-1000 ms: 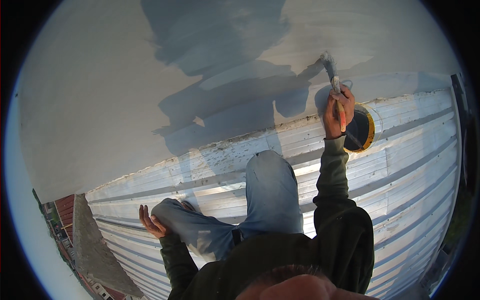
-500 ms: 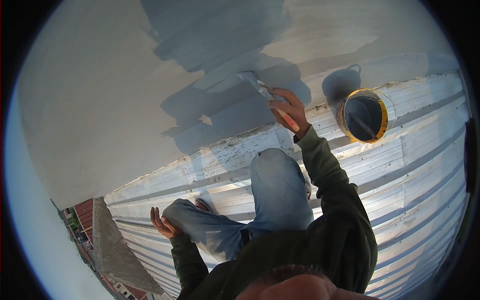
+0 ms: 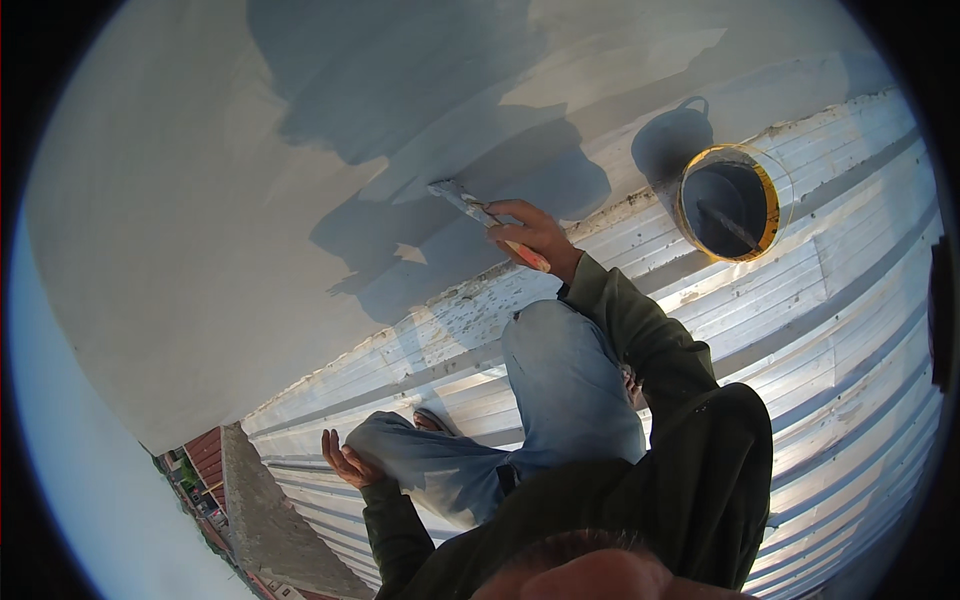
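Wall (image 3: 170, 230), smooth and pale grey, fills the left and top, meeting a ribbed, silvery sheet-metal roof (image 3: 800, 300) along a ragged diagonal edge. At lower left, the person's bare left hand (image 3: 350, 462) rests against the bent left knee of faded blue jeans (image 3: 570, 390); its fingers curl loosely, and nothing shows in its grasp. Ahead of it and to its right, well apart, is a flat paintbrush with pale, coated bristles and a red-tipped handle (image 3: 475, 208). Its long axis slants from bristles at upper left to handle end at lower right; the bristles appear to touch the wall, within the person's dark shadow. The bare right hand (image 3: 540, 238) grips this brush, fingers pinching the handle, whose end pokes out below the palm. Its dark green sleeve (image 3: 640, 320) reaches up and leftward from a bent elbow at lower right. Farther right, a round, yellow-rimmed bucket (image 3: 771, 205) stands on the roof beside the wall, much nearer the right hand than the left; a dark diagonal shape inside is unclear.
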The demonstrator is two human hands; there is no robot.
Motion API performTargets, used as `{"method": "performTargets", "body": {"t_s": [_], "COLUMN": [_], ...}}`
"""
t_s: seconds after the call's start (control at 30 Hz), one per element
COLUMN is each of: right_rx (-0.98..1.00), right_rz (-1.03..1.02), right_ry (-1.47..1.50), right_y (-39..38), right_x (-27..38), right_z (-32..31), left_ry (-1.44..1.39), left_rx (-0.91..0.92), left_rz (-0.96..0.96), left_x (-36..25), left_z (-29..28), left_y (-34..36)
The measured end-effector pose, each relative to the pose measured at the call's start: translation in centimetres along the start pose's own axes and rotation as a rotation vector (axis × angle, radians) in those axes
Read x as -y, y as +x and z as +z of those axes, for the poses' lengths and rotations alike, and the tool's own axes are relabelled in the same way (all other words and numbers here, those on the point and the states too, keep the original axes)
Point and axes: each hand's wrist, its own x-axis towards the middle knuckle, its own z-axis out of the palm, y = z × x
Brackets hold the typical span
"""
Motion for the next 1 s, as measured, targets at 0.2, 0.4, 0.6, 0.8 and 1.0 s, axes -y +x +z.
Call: {"method": "performTargets", "body": {"t_s": [0.2,0.4,0.6,0.8,1.0], "right_rx": [-0.538,-0.338,-0.65,-0.867,-0.813], "right_rz": [0.07,0.158,0.254,0.287,0.357], "right_ry": [-0.42,-0.194,-0.204,-0.447,-0.301], "right_y": [-1.4,-3.1,-2.9,-1.3,-5.4], "right_x": [-2.6,-0.3,-1.5,-6.3,-4.1], "right_z": [-11.6,-4.1,-7.8,-11.9,-5.8], "left_ry": [0.02,-0.026,-0.008,-0.074,-0.058], "left_rx": [-0.01,0.017,0.039,0.024,0.011], "left_rz": [-0.045,0.086,0.103,0.047,-0.061], "left_x": [0.8,0.9,2.2,0.0,-0.2], "left_z": [-0.2,1.6,0.9,2.0,1.5], "left_y": [-0.5,0.9,0.6,1.3,0.7]}}
